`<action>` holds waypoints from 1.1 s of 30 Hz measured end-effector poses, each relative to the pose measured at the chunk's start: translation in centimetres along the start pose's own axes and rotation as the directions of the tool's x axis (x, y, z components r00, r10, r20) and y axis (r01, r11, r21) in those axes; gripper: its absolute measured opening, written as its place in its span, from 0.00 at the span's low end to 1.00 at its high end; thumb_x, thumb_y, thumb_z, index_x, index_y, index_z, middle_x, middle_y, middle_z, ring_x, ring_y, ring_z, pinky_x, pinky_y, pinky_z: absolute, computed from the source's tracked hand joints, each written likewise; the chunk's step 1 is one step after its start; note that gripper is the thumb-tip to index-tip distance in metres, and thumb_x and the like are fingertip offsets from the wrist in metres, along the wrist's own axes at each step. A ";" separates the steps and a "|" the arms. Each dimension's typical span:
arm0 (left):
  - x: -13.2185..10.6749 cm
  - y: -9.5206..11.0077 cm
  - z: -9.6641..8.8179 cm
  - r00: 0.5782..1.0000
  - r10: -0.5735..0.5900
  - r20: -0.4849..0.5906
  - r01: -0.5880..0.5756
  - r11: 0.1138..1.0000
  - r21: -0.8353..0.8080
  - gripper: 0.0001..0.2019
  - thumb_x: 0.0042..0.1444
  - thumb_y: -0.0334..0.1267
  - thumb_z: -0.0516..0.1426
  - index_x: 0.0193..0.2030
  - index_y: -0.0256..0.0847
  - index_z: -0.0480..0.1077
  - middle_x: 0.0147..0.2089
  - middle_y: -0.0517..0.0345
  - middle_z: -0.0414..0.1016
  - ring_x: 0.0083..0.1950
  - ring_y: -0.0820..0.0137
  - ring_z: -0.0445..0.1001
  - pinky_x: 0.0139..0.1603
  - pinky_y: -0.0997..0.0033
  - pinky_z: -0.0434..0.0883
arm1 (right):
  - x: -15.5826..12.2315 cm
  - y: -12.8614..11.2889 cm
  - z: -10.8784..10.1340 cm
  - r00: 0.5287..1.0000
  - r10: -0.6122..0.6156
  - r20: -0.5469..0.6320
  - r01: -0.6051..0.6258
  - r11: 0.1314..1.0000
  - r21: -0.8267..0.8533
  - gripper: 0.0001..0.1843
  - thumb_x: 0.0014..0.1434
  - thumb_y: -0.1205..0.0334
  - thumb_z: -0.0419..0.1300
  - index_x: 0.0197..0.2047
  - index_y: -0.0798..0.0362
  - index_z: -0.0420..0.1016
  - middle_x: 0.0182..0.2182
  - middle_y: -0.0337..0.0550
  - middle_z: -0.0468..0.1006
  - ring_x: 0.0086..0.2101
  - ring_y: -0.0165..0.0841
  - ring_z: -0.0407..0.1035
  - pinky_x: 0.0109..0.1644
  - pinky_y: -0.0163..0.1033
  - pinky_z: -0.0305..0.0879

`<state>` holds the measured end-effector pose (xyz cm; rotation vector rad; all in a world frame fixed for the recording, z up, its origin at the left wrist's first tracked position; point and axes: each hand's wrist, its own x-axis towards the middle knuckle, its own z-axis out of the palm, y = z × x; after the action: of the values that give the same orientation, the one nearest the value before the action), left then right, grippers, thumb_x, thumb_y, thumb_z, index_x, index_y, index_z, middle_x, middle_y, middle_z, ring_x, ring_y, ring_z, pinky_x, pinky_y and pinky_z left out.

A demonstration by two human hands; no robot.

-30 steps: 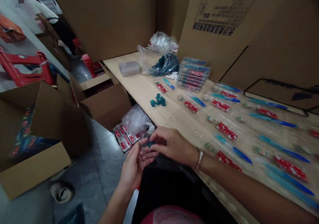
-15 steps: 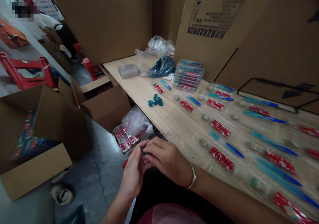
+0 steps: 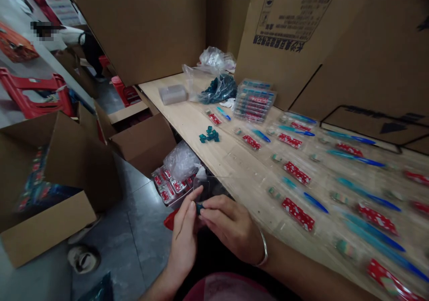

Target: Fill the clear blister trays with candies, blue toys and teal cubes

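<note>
Small teal piece (image 3: 199, 207) sits between both hands' fingertips, over the lap, just off the table (image 3: 182, 122) edge. Right hand (image 3: 233, 227) pinches it from the right; left hand (image 3: 184, 236) has its thumb tip against or just beside it, grip unclear. Both hands about equally near. Long axis hidden by fingers. Loose teal pieces (image 3: 210, 135) lie beyond, well apart.

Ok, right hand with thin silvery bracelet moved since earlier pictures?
Yes: the right hand is lower in view, farther from the small translucent teal pieces on the pale wood-grain table.
</note>
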<state>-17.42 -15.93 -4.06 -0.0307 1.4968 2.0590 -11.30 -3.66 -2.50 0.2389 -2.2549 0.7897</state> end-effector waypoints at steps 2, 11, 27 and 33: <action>-0.3 0.0 0.1 1.000 0.002 0.002 -0.002 1.000 0.003 0.17 0.53 0.43 0.58 0.49 0.41 0.73 0.53 0.51 0.73 0.56 0.59 0.68 0.48 0.70 0.70 | 0.0 -0.3 0.0 0.996 -0.080 0.036 0.082 0.995 -0.054 0.09 0.59 0.73 0.54 0.41 0.57 0.72 0.34 0.48 0.76 0.36 0.34 0.71 0.40 0.37 0.71; 0.1 1.0 -1.1 0.991 -0.098 0.096 0.107 0.990 -0.095 0.20 0.49 0.40 0.62 0.49 0.39 0.70 0.46 0.50 0.76 0.36 0.69 0.76 0.32 0.77 0.71 | 1.9 -0.8 -3.0 0.976 0.209 0.063 -0.218 0.955 0.201 0.03 0.58 0.66 0.58 0.35 0.49 0.72 0.36 0.42 0.77 0.38 0.31 0.72 0.42 0.36 0.71; 2.9 2.7 -4.6 0.991 -0.101 -0.092 0.096 0.994 -0.060 0.20 0.38 0.36 0.68 0.40 0.37 0.70 0.36 0.51 0.80 0.33 0.66 0.79 0.29 0.77 0.74 | 6.3 9.3 -2.0 0.760 0.569 0.314 -0.504 0.821 -0.268 0.07 0.57 0.64 0.57 0.33 0.55 0.75 0.32 0.43 0.77 0.34 0.32 0.70 0.39 0.35 0.63; 5.0 2.0 -4.8 0.984 -0.156 -0.087 0.145 0.982 -0.117 0.21 0.40 0.37 0.67 0.43 0.36 0.70 0.36 0.50 0.80 0.37 0.63 0.79 0.34 0.74 0.75 | 11.8 15.7 4.3 0.746 0.547 0.379 -0.254 0.761 -0.598 0.12 0.60 0.68 0.50 0.43 0.55 0.73 0.43 0.50 0.74 0.39 0.37 0.70 0.39 0.37 0.63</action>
<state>-23.98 -18.36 -5.84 -0.2814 1.3899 2.0394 -28.34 6.86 -4.09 -0.3776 -3.0285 0.3025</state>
